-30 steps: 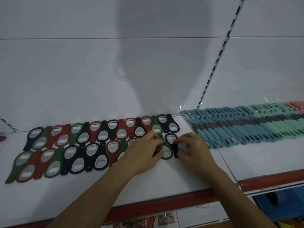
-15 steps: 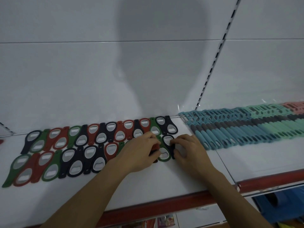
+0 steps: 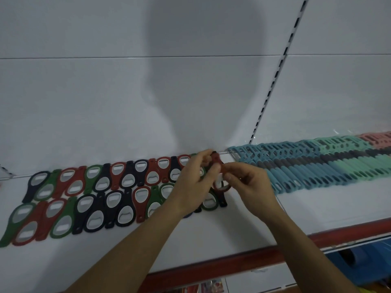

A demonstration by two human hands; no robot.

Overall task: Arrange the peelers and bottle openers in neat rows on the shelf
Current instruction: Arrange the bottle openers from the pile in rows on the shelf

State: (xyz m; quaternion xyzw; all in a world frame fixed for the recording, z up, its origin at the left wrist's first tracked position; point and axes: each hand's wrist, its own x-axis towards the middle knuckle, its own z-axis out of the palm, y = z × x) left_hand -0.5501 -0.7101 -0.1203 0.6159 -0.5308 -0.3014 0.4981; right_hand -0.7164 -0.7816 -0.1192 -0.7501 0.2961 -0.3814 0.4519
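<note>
Dim, cool light from behind the person throws a broad, soft head shadow on the back panel above the shelf. The left hand and right hand are slightly blurred; the shelf's ends bow.

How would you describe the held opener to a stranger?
On the white shelf, follow the rows of flat red, green and black bottle openers to their right end, by the teal peelers. The red plastic opener there alone is lifted, pinched between left hand and right hand.
</note>
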